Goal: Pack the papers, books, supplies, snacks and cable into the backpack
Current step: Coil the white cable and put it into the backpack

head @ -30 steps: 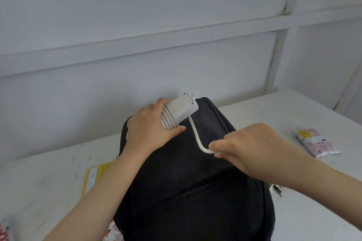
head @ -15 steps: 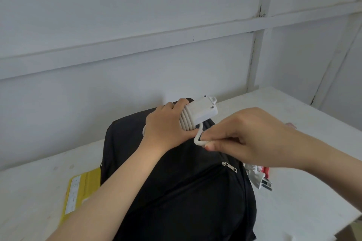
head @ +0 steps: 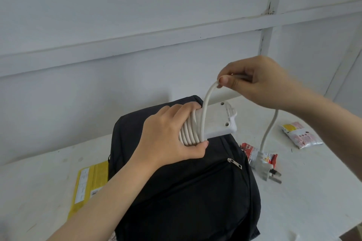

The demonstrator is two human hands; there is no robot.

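Observation:
A black backpack (head: 182, 191) stands upright on the white table, its front zip closed. Above its top, my left hand (head: 168, 139) grips a white power strip (head: 219, 121) with several turns of its white cable wound around it. My right hand (head: 252, 80) is raised above and to the right, pinching the loose cable (head: 207, 100) between thumb and fingers. From that hand the cable drops to its plug (head: 268, 170), which hangs just above the table beside the backpack.
A yellow packet (head: 88, 182) lies flat left of the backpack. A red and white snack pack (head: 252, 152) lies right of it, under the plug. Another snack pack (head: 299, 135) lies farther right. A white wall with beams stands behind the table (head: 305, 201).
My right hand has risen from beside the power strip to well above it, pulling a loop of cable up and over. The plug end now hangs into view at the right.

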